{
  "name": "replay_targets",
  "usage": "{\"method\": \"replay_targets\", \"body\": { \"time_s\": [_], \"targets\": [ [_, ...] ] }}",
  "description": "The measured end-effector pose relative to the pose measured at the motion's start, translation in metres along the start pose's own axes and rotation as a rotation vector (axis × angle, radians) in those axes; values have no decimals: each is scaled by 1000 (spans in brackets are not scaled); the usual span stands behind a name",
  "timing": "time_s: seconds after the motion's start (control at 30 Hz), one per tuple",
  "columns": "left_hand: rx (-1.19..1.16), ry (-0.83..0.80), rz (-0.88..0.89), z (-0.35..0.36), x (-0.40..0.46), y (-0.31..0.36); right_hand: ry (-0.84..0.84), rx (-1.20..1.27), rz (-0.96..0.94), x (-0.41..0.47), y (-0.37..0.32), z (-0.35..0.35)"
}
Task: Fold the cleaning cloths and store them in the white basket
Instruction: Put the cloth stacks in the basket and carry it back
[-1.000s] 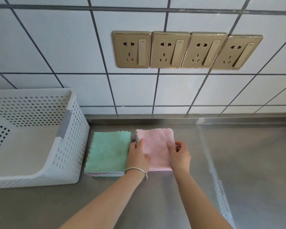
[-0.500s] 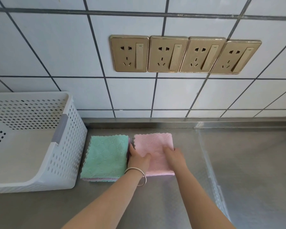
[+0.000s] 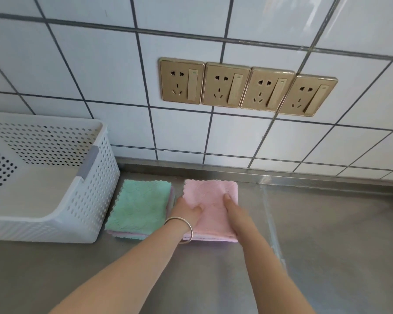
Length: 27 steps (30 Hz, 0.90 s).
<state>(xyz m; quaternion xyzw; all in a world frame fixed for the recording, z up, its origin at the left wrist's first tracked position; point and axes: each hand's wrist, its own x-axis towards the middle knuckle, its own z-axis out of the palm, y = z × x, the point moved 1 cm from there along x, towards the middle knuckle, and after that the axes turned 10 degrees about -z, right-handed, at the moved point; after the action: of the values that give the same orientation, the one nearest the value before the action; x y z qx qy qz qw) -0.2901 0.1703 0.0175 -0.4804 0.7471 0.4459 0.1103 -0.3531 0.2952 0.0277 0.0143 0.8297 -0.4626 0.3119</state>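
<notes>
From your head camera: your left hand [image 3: 187, 210] and right hand [image 3: 233, 208] both lie flat, fingers straight, pressing the folded pink cloth [image 3: 210, 196]. Just left of your left hand sits the green cloth [image 3: 138, 206] on a stack; beyond it, the white basket [image 3: 86, 200].

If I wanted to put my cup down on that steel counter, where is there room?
The counter is bare right of the pink cloth, out to the frame's edge, and along the near strip before the white basket. It is crowded at the left: basket, green cloth stack and pink cloth sit close together, both hands resting on the pink one.
</notes>
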Motion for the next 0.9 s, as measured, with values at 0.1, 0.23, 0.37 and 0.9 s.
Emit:
{"method": "replay_targets", "body": {
  "time_s": [0.1,0.23,0.37,0.9],
  "targets": [
    [-36,13,38,-26,-24,12,2,-46,-116,-25,-28,-14],
    [-102,103,164,-90,-64,29,26,-42,-250,-63,-78,-8],
    [-201,213,261,-176,-95,24,21,19,-416,-107,-136,29],
    [182,382,84,-451,61,-112,-339,332,-239,-83,-266,327]
  ]
}}
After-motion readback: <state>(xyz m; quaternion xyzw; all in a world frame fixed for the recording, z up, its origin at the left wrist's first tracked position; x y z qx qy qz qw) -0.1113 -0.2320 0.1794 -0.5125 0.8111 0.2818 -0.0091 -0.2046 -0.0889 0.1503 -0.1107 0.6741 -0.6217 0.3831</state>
